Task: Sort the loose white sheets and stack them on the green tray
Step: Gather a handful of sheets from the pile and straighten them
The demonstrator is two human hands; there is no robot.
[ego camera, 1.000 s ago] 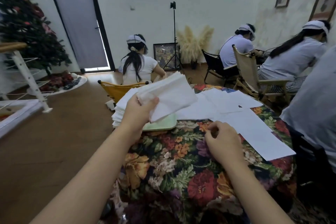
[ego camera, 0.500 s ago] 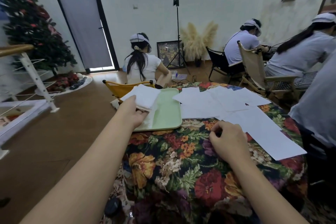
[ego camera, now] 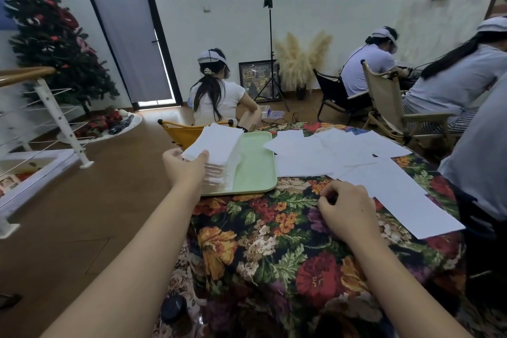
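Hidden behind the left hand (ego camera: 186, 169): the stack's (ego camera: 219, 156) near-left corner and that part of the tray (ego camera: 258, 173); hard to make out whether the curled right hand (ego camera: 347, 210), knuckles up on the cloth (ego camera: 274, 241), pinches anything. Left thumb and fingers clamped on the near end of the stack's top sheets, stack standing in the tray's left half, right half bare green. Loose sheets (ego camera: 356, 162) overlapping right of the tray, nearest one reaching the table's right edge, open cloth near.

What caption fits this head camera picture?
Left hand grips stacked white paper sheets on the pale green plastic tray.
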